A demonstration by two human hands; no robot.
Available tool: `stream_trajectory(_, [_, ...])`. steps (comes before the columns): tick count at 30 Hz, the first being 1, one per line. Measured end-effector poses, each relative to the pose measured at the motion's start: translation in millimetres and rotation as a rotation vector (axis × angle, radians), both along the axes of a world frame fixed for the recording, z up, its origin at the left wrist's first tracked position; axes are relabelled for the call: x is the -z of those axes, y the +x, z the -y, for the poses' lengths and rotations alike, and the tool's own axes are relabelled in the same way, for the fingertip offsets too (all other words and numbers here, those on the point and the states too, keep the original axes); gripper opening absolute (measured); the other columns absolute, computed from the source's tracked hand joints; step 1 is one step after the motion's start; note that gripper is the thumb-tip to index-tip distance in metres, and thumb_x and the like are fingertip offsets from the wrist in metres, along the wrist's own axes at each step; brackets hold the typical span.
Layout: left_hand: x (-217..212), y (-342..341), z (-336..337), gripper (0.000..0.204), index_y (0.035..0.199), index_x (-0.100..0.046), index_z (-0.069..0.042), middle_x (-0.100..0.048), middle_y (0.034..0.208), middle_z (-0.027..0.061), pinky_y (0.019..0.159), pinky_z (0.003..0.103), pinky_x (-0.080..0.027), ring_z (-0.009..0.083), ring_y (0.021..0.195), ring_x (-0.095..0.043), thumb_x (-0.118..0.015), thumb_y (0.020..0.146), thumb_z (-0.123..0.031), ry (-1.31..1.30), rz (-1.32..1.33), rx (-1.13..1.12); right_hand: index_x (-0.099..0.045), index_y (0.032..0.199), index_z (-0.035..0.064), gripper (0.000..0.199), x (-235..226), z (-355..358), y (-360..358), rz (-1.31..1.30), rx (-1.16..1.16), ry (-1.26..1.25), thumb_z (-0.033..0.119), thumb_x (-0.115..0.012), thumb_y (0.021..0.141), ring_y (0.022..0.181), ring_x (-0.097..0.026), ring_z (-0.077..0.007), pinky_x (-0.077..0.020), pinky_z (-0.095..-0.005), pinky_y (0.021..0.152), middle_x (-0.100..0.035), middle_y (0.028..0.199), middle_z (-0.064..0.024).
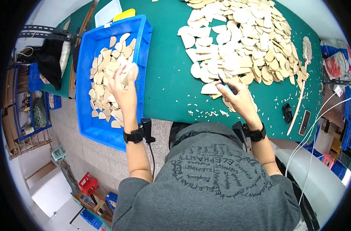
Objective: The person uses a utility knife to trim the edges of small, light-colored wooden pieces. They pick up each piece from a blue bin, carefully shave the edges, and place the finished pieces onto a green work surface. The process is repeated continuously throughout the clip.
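My left hand (123,90) is over the blue plastic bin (141,77), its fingers apart above the small tan half-round pieces (102,90) inside. Glare blurs the fingertips, and a piece beside the thumb may be touching them. My right hand (239,98) is closed round a slim blue-handled tool with a dark pointed tip (226,88), which points up and left. Just beyond its tip begins a large heap of pale, flat, curved pieces (256,42) on the green table. One pale piece (209,89) lies at the heap's near edge, left of the right hand.
Small pale scraps (208,113) dot the green tabletop (165,77). To the right lie a black object (287,113), a phone-like slab (304,123) and a long-handled brush (298,104). White cables (312,131) hang at the right. A red stool (88,184) stands at lower left.
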State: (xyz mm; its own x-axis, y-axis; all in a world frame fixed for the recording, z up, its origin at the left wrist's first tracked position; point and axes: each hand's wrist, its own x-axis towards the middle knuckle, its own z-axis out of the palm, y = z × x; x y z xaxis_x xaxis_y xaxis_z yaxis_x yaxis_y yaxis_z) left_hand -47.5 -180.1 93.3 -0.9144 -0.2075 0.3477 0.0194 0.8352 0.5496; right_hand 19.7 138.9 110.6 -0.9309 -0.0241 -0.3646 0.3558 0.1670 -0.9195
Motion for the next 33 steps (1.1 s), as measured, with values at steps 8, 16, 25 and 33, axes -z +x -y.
stream_trajectory(8, [96, -81, -123, 0.035, 0.109, -0.062, -0.012, -0.053, 0.118, 0.0111, 0.096, 0.041, -0.039, 0.0311, 0.112, -0.046, -0.066, 0.074, -0.015, -0.069, 0.079, 0.585, -0.065, 0.103, -0.0007, 0.035, 16, -12, -4, 0.037, 0.029, 0.021, 0.029, -0.067, 0.085, 0.067, -0.05, -0.0058, -0.0398, -0.0208, 0.06, -0.061, 0.076, -0.0008])
stream_trajectory(16, [109, -100, -180, 0.023, 0.104, -0.067, -0.012, -0.064, 0.075, 0.0095, 0.066, 0.037, -0.048, 0.0252, 0.07, -0.061, -0.058, 0.083, -0.016, 0.014, 0.302, 0.579, -0.065, 0.101, -0.0007, 0.028, 22, -30, 1, 0.048, 0.151, -0.009, 0.023, -0.064, 0.086, 0.06, -0.045, -0.0026, -0.0368, -0.0185, 0.053, -0.055, 0.069, 0.0034])
stream_trajectory(25, [12, -23, -144, 0.013, 0.094, -0.049, -0.002, -0.06, 0.086, 0.0087, 0.048, 0.023, -0.048, 0.0126, 0.061, -0.061, -0.056, 0.091, -0.012, 1.141, 0.705, 0.682, -0.064, 0.104, -0.0005, 0.032, 10, -21, -14, -0.122, 0.02, 0.038, 0.026, -0.065, 0.086, 0.075, -0.057, -0.0099, -0.0457, -0.0245, 0.067, -0.065, 0.086, -0.0052])
stream_trajectory(33, [-36, 18, -125, 0.038, 0.118, -0.056, -0.003, -0.062, 0.083, 0.0042, 0.044, 0.017, -0.04, 0.0041, 0.053, -0.052, -0.067, 0.085, -0.016, 0.941, 0.591, 0.731, -0.062, 0.11, 0.0009, 0.034, -15, -7, -11, -0.179, -0.08, 0.012, 0.025, -0.065, 0.085, 0.082, -0.059, -0.0109, -0.0469, -0.0249, 0.073, -0.066, 0.095, -0.006])
